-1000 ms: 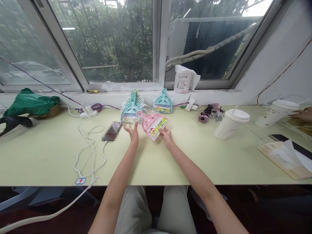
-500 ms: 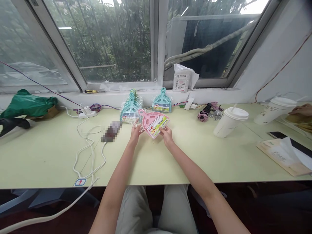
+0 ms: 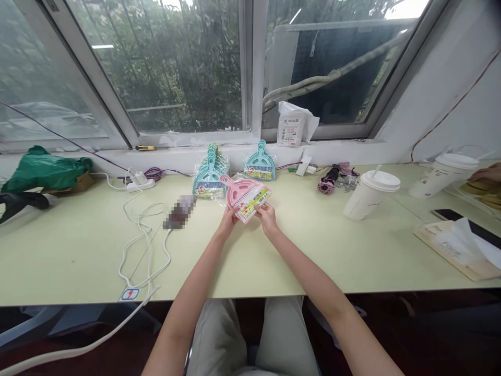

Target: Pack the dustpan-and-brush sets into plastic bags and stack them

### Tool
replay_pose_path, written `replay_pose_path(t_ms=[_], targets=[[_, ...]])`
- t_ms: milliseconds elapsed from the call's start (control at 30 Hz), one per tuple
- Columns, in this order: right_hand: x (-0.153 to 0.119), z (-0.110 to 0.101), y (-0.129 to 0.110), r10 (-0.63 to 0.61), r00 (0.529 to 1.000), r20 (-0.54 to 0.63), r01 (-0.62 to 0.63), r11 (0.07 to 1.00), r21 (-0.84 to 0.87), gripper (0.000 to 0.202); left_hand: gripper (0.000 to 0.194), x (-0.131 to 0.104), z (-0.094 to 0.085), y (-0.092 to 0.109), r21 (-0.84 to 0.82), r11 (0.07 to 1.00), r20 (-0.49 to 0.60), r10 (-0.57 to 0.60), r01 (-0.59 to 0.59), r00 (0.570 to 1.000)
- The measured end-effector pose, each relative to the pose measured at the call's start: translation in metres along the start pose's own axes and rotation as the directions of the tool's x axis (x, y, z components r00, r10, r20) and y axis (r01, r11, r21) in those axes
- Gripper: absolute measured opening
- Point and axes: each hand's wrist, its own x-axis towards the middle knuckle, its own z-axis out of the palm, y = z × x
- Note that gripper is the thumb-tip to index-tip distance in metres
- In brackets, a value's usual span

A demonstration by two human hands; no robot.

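A pink dustpan and brush set (image 3: 246,197) with a yellow-green label is held up in front of me, tilted, its handle pointing to the upper left. My left hand (image 3: 229,222) grips its lower left edge. On the lower right, my right hand (image 3: 266,216) pinches the same set near the label. Behind it to the left, several teal sets (image 3: 211,177) lie in a row in clear wrapping. More teal sets (image 3: 260,164) stand against the wall, slightly to the right.
Cables and a power strip (image 3: 140,184) lie left, near a green bag (image 3: 47,169). To the right are a lidded white cup (image 3: 368,196), a folded umbrella (image 3: 329,180), a tissue pack (image 3: 456,248) and a dark phone (image 3: 469,224). Another person's hand (image 3: 487,172) shows at the right edge.
My left hand has moved right and down from beside the teal sets and now grips the pink set. The right hand keeps its hold, nearly in place.
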Motion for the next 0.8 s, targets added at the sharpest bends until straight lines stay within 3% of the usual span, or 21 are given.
replay_pose_path(t_ms=[100,300,533,667,800], targets=[[0.001,0.0,0.002,0.002,0.999,-0.034,-0.002,1.0,0.008,0.031,0.061,0.001,0.006,-0.005,-0.019,1.0,0.009,-0.008,0.008,1.0],[0.006,-0.002,-0.006,0.082,0.996,0.024,-0.081,0.995,-0.055,0.03,0.061,0.0,0.006,-0.004,0.005,1.0,-0.012,-0.011,0.011,1.0],[0.003,-0.001,-0.011,0.005,0.998,-0.059,-0.009,0.998,-0.062,0.029,0.059,-0.011,0.013,-0.008,0.056,0.995,0.139,-0.092,0.085,0.986],[0.004,-0.001,-0.012,0.045,0.998,-0.043,-0.048,0.995,-0.084,0.033,0.058,-0.004,0.01,-0.013,0.05,0.998,0.069,-0.031,0.028,0.997],[0.007,-0.006,-0.016,0.129,0.989,-0.073,-0.135,0.987,-0.084,0.019,0.059,-0.002,0.008,-0.015,0.113,0.993,0.044,-0.021,0.016,0.999]])
